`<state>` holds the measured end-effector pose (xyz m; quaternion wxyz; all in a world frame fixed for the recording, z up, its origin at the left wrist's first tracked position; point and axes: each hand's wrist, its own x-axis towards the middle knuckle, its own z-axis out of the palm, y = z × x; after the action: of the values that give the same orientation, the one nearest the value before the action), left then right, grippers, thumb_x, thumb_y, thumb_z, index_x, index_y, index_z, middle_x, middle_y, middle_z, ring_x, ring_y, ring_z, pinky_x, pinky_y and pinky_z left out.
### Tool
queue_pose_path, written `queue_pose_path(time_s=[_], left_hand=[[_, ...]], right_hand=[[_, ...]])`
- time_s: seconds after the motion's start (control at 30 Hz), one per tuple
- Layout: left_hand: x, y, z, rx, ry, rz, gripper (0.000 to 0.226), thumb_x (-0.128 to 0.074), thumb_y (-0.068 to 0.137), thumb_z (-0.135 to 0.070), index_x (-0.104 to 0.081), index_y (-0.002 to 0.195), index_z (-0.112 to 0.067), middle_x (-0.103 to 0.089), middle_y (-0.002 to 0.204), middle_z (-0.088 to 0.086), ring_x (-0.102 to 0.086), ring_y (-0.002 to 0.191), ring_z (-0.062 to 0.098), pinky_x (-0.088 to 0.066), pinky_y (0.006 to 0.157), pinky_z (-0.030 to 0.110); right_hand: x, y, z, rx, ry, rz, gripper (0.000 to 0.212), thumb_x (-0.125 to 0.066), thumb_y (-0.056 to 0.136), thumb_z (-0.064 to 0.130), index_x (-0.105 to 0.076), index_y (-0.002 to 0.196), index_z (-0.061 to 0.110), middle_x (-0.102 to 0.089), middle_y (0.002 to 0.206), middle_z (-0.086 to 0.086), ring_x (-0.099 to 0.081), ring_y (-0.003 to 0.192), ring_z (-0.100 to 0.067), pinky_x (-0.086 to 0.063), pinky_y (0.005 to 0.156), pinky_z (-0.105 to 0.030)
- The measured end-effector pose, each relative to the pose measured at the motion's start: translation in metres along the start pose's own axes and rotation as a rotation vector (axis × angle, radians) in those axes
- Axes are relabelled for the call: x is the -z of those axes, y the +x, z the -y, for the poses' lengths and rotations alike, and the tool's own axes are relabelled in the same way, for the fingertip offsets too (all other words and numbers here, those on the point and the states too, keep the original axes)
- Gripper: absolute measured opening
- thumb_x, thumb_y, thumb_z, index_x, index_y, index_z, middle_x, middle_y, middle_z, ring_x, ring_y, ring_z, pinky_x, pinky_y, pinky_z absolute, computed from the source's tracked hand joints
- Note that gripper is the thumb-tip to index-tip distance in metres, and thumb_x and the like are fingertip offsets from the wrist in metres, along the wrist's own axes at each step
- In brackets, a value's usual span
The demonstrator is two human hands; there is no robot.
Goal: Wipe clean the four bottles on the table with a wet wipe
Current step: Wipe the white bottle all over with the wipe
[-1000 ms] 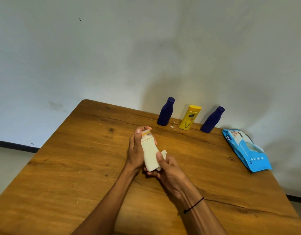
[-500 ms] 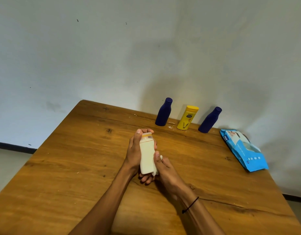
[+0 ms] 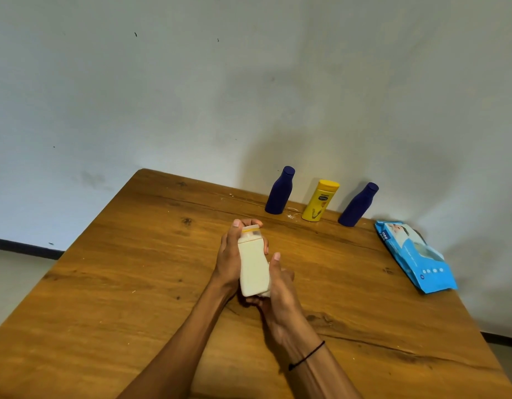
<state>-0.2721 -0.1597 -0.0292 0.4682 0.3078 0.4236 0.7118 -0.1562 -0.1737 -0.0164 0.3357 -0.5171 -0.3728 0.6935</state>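
A cream-white bottle (image 3: 252, 266) with a pale cap is held upright above the middle of the wooden table (image 3: 119, 283). My left hand (image 3: 230, 260) grips it from the left and behind. My right hand (image 3: 280, 286) presses a white wet wipe (image 3: 266, 289) against its right side; only a small bit of the wipe shows. At the table's far edge by the wall stand a dark blue bottle (image 3: 279, 191), a yellow bottle (image 3: 320, 200) and a second dark blue bottle (image 3: 358, 205), all upright and apart from my hands.
A blue pack of wet wipes (image 3: 416, 256) lies flat near the table's right edge. The wall rises right behind the three bottles. Floor shows past the table's left edge.
My right hand has slid up along the white bottle's right side, thumb now higher. The bottle has turned more upright in my left hand. The view shifted slightly.
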Motion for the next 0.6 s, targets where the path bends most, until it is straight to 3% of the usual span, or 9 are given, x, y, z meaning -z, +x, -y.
queue_pose_path(time_s=[0.07,0.2,0.3,0.4,0.5,0.6], left_hand=[[0.000,0.000,0.000,-0.003,-0.004,-0.013,0.051,-0.038,0.100,-0.058,-0.061,0.112,-0.014,-0.066,0.075,0.018,-0.063,0.059,0.025,-0.049,0.055,0.029],[0.002,0.000,0.000,-0.004,0.008,-0.016,0.052,-0.036,0.100,-0.058,-0.059,0.115,-0.014,-0.068,0.075,0.016,-0.065,0.060,0.023,-0.051,0.053,0.028],[0.002,-0.001,-0.001,-0.006,0.012,-0.030,0.054,-0.036,0.099,-0.058,-0.059,0.116,-0.013,-0.068,0.075,0.016,-0.065,0.060,0.022,-0.050,0.053,0.027],[0.003,0.000,-0.002,-0.005,0.002,-0.063,0.056,-0.037,0.098,-0.060,-0.060,0.117,-0.012,-0.067,0.076,0.018,-0.064,0.059,0.022,-0.049,0.052,0.027],[0.007,0.001,-0.004,0.012,-0.039,-0.088,0.055,-0.038,0.098,-0.061,-0.060,0.117,-0.013,-0.066,0.076,0.019,-0.062,0.058,0.022,-0.048,0.051,0.027],[0.010,0.002,-0.005,0.048,-0.081,-0.083,0.056,-0.042,0.096,-0.063,-0.060,0.117,-0.014,-0.065,0.077,0.018,-0.062,0.060,0.022,-0.049,0.053,0.028]], right_hand=[[-0.003,0.001,-0.004,0.073,-0.032,-0.123,0.040,-0.052,0.096,0.064,-0.040,0.109,0.027,-0.069,0.114,-0.015,-0.074,0.100,-0.033,-0.063,0.078,-0.057],[-0.001,-0.004,-0.009,0.313,-0.095,-0.241,0.049,-0.056,0.091,0.061,-0.057,0.098,0.013,-0.072,0.099,-0.018,-0.075,0.086,-0.030,-0.059,0.055,-0.042],[0.001,-0.010,-0.010,0.373,-0.149,-0.235,0.053,-0.048,0.091,0.068,-0.067,0.092,0.019,-0.075,0.092,-0.008,-0.073,0.092,-0.031,-0.059,0.071,-0.056],[0.007,-0.013,-0.011,0.361,-0.113,-0.138,0.046,-0.039,0.103,0.051,-0.072,0.101,0.019,-0.080,0.093,-0.002,-0.076,0.092,-0.024,-0.060,0.083,-0.056],[0.018,-0.014,-0.014,0.365,-0.108,0.031,0.028,-0.051,0.107,0.015,-0.076,0.109,0.027,-0.078,0.111,0.006,-0.071,0.111,-0.019,-0.055,0.100,-0.061],[0.034,-0.013,-0.019,0.306,-0.146,0.266,0.051,-0.065,0.090,0.020,-0.066,0.132,0.048,-0.064,0.143,0.003,-0.058,0.135,-0.022,-0.047,0.113,-0.057]])
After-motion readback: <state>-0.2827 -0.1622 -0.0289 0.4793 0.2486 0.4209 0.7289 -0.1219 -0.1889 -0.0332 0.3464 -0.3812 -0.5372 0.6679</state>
